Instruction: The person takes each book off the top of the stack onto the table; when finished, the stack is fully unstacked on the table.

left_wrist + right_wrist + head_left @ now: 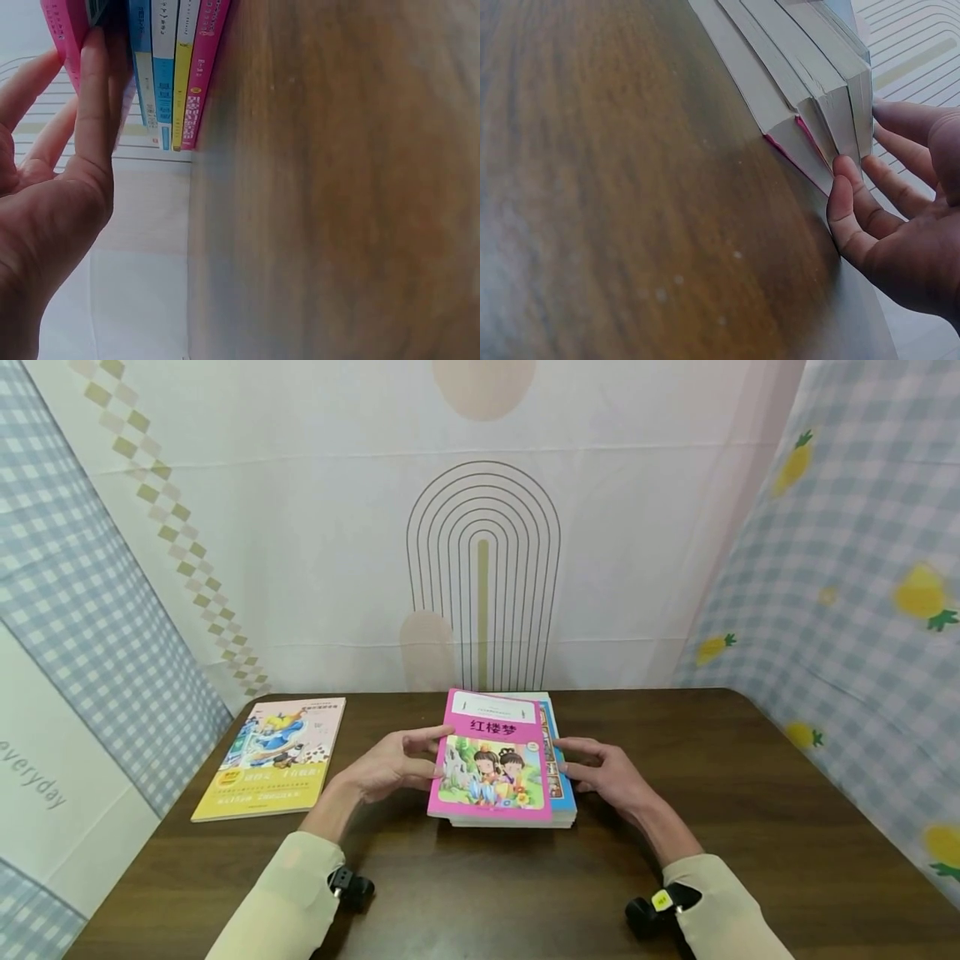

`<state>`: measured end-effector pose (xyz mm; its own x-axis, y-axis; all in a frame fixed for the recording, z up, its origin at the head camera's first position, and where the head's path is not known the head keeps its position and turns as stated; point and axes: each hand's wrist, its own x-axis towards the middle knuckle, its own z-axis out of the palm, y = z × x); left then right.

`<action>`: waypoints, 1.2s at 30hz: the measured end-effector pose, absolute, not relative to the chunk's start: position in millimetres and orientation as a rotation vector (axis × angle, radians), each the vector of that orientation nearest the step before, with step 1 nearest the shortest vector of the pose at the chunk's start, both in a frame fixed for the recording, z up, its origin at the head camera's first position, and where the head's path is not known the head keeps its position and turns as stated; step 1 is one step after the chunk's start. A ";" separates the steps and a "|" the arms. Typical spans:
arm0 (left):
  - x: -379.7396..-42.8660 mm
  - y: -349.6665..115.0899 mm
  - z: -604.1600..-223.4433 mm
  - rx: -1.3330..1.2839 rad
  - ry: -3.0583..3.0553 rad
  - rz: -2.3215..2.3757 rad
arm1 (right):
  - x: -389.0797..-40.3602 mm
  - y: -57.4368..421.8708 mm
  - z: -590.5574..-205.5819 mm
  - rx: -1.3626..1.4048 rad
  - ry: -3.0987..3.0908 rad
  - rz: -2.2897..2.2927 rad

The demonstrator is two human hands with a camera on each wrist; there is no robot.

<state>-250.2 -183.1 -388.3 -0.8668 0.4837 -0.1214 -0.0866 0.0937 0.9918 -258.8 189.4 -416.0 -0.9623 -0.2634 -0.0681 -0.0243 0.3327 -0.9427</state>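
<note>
In the head view, my left hand (390,766) holds a pink picture-cover book (491,768) by its left edge. That book lies slightly skewed over a stack of books topped by a blue-covered book (564,777). From the left wrist, the raised pink spine (66,34) shows apart from the stacked spines (165,75), with my fingers (94,97) at its edge and underside. My right hand (611,777) touches the right side of the stack. In the right wrist view, its fingertips (843,191) rest along the page edges (832,97).
A yellow-and-pink book (273,760) lies flat on the left of the dark wooden table (480,893). Behind the table hangs a pale patterned cloth (637,568). Checked cloths (862,610) hang at both sides.
</note>
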 end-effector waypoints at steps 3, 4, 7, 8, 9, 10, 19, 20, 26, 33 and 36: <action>-248.5 -182.4 -387.0 0.391 1.938 1.868 | -259.8 189.7 -417.0 -0.260 2.391 -1.680; -248.0 -182.2 -386.6 0.392 1.929 1.885 | -260.0 189.9 -417.2 -0.259 2.392 -1.681; -246.9 -182.4 -385.3 0.399 1.900 1.934 | -259.6 190.1 -416.9 -0.274 2.394 -1.675; -246.5 -182.6 -384.7 0.402 1.894 1.947 | -259.3 190.1 -416.5 -0.277 2.394 -1.673; -246.1 -183.0 -383.8 0.404 1.887 1.961 | -258.9 190.1 -416.1 -0.274 2.393 -1.673; -245.6 -183.6 -382.8 0.402 1.880 1.974 | -258.5 190.1 -415.8 -0.274 2.389 -1.676; -244.1 -197.3 -367.5 0.377 1.854 2.081 | -257.6 189.6 -413.9 -0.293 2.380 -1.682; -244.1 -200.0 -366.0 0.382 1.866 2.089 | -257.8 189.7 -414.1 -0.294 2.381 -1.683; -244.0 -218.0 -357.0 0.392 1.929 2.119 | -258.7 190.6 -415.1 -0.301 2.390 -1.682; -242.4 -242.1 -347.4 0.374 1.982 2.127 | -258.5 190.5 -415.3 -0.293 2.395 -1.675; -238.8 -254.6 -343.9 0.352 1.991 2.153 | -258.9 189.9 -415.0 -0.297 2.392 -1.677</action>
